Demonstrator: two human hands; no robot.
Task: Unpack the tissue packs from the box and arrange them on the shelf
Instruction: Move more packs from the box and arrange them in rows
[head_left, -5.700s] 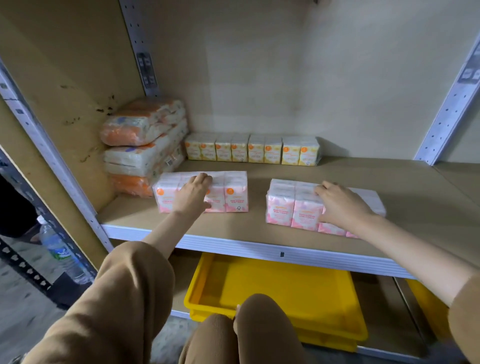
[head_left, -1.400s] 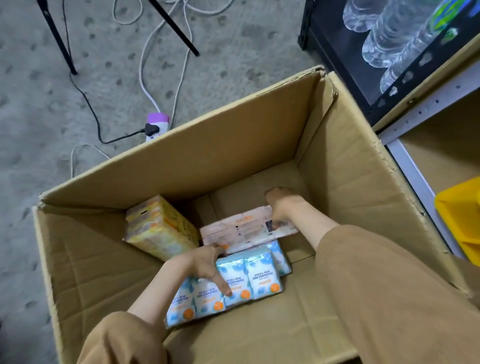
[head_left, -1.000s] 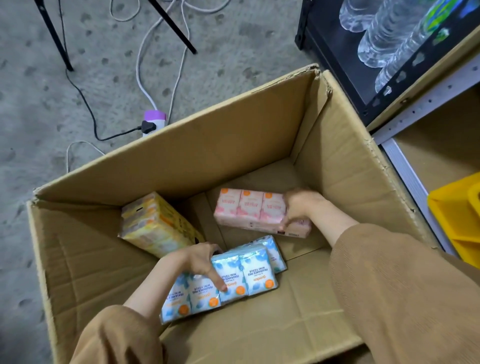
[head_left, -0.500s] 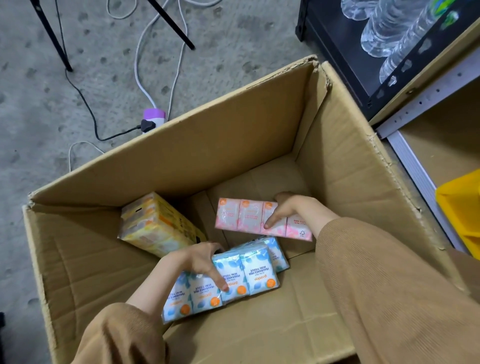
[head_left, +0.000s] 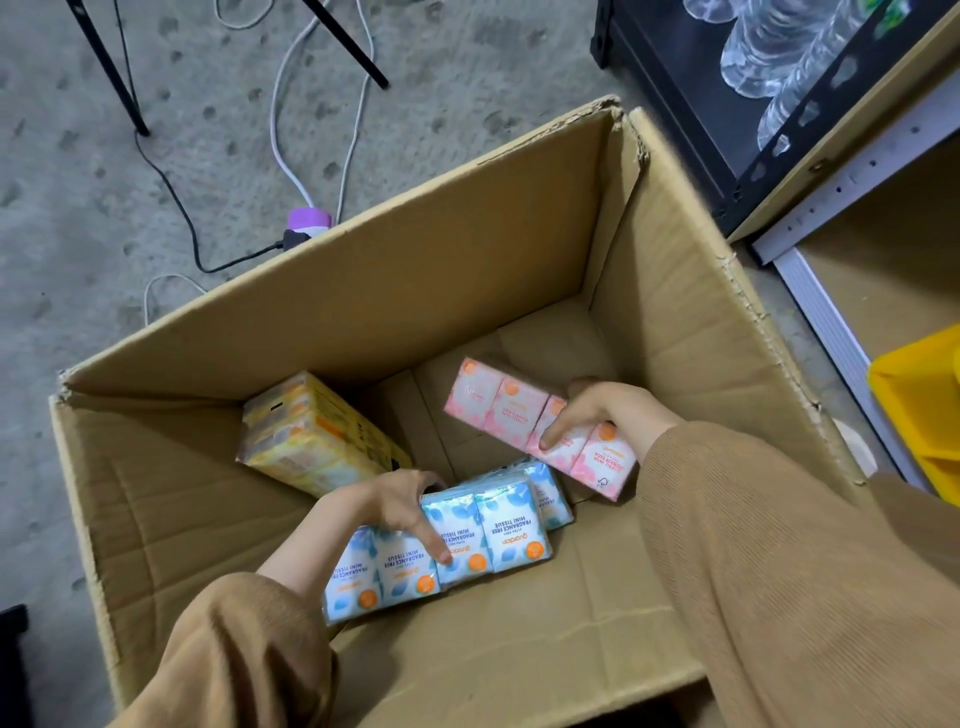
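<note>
Pink film-wrapped pack (head_left: 511, 415) slightly higher now

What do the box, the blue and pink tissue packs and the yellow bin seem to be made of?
The box: matte brown corrugated cardboard, judging by creases and ragged edges. The blue tissue pack and pink tissue pack: probably thin printed plastic film; it shines slightly and wrinkles. The tissue inside is hidden. The yellow bin: likely rigid moulded plastic, smooth and evenly coloured.

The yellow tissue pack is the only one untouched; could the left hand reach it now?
Probably, once it lets go: the left hand grips the blue pack, but the yellow pack lies uncovered beside it.
</note>
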